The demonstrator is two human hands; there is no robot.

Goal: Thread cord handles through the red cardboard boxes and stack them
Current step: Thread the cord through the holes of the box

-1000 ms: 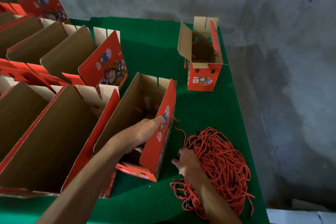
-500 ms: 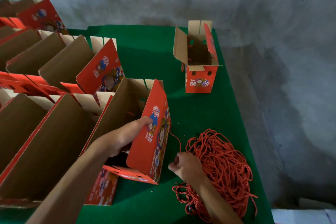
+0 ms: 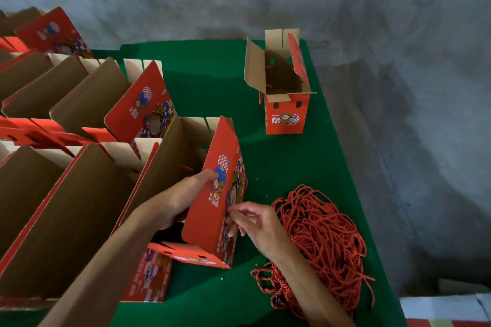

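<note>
An open red cardboard box (image 3: 210, 210) with cartoon print stands tilted at the table's centre. My left hand (image 3: 186, 194) grips its red side flap, thumb on the printed face and fingers inside. My right hand (image 3: 249, 220) is at the box's outer side with its fingertips against the panel; a thin red cord (image 3: 243, 178) runs along that panel above them, and I cannot tell whether the fingers pinch it. A heap of red cords (image 3: 321, 241) lies just right of that hand.
Rows of open red boxes (image 3: 87, 103) fill the left of the green table (image 3: 212, 82). One upright open box (image 3: 284, 103) stands alone at the back right. A grey wall lies behind, and the table's right edge drops to a concrete floor.
My right hand has left the cord heap and risen to the box's outer side. The box has tipped further upright in my left hand.
</note>
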